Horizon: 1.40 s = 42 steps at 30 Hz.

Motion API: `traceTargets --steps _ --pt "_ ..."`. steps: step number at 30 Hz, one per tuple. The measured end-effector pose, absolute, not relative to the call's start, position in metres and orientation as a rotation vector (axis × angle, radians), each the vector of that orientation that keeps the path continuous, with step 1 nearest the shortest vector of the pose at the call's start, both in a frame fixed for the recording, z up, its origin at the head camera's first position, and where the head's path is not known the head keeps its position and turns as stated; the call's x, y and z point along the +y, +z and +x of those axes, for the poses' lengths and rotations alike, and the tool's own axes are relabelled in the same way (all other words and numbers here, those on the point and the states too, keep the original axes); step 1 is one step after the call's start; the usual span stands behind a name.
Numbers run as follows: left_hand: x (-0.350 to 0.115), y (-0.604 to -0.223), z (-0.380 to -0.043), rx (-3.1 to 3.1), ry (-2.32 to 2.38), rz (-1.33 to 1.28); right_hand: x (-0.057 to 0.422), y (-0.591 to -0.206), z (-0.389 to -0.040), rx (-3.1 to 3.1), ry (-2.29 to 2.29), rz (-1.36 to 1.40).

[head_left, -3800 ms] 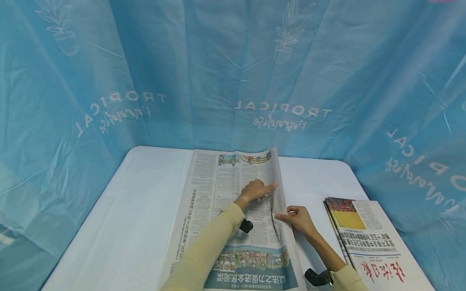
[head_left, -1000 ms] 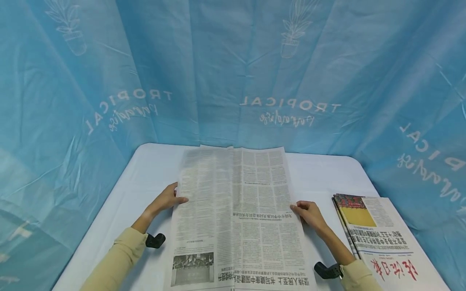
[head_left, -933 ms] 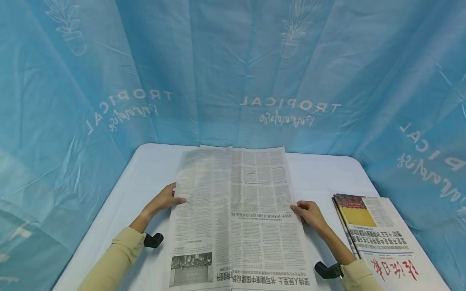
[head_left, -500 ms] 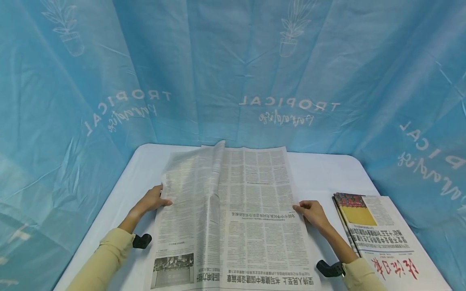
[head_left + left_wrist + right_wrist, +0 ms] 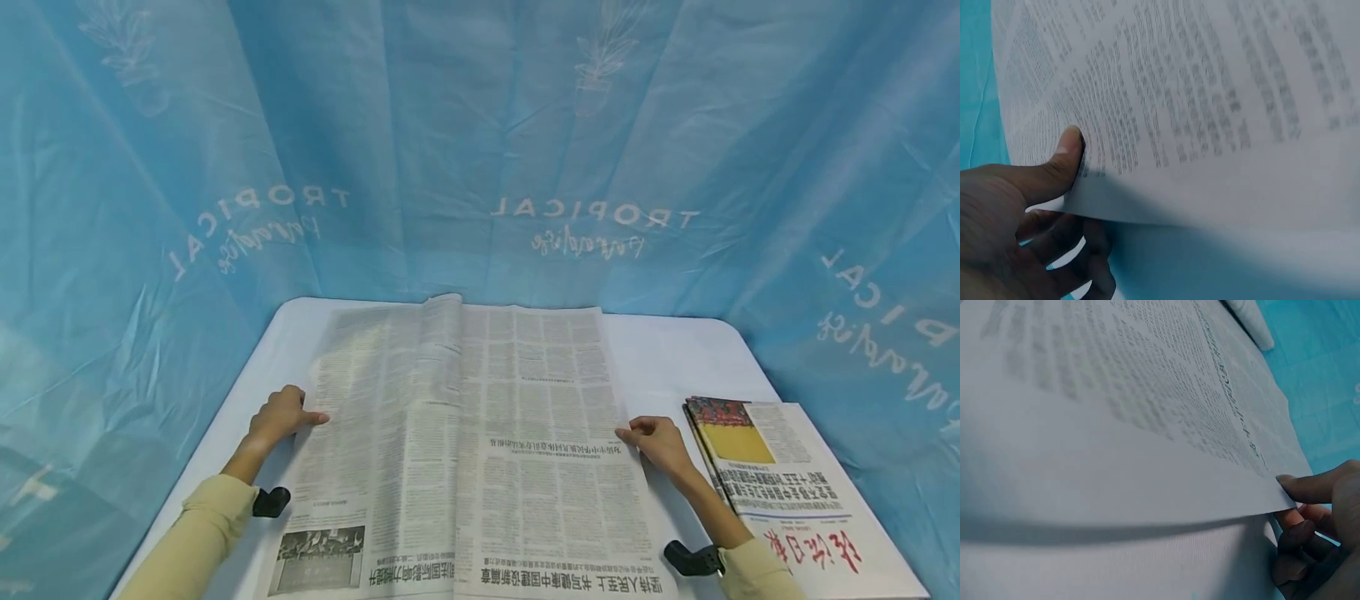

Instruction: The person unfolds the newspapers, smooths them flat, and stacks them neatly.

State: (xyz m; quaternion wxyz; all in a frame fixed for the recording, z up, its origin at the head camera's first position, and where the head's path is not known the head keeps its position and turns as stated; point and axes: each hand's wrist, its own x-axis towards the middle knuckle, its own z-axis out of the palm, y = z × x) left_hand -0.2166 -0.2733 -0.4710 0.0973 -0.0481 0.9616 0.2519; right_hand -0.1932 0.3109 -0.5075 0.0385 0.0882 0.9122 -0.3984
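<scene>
Blue curtain (image 5: pixel 435 167) around a white table (image 5: pixel 667 358), open newspaper (image 5: pixel 555 500) across it

Hanging on the far side and both flanks, the curtain carries pale lettering that reads backwards and faint outlines of potted plants. The newspaper lies spread over the middle of the table, its print upside down in the head view, its near edge running out of the frame. Near the centre a loose ridge rises in the page, most clearly at the far end.

At the left edge, the left hand (image 5: pixel 279 417) holds the paper in a narrow grip, thumb on top and fingers beneath. Opposite, the right hand (image 5: pixel 662 443) pinches the right edge between thumb and fingers.

Folded newspapers (image 5: pixel 787 492) sit in a stack on the table's right side, just beyond the right forearm; the right sleeve (image 5: pixel 757 571) overlaps the stack's near left part.
</scene>
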Motion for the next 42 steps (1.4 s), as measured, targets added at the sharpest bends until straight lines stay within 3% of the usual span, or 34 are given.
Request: traceTargets --steps 23,42 --pt "-0.311 -0.472 -0.210 2.859 0.818 -0.349 0.327 -0.512 -0.190 2.884 -1.188 0.335" --pt "-0.340 -0.490 -0.205 2.979 0.982 -0.686 0.351 -0.505 -0.184 2.897 -1.129 0.446"
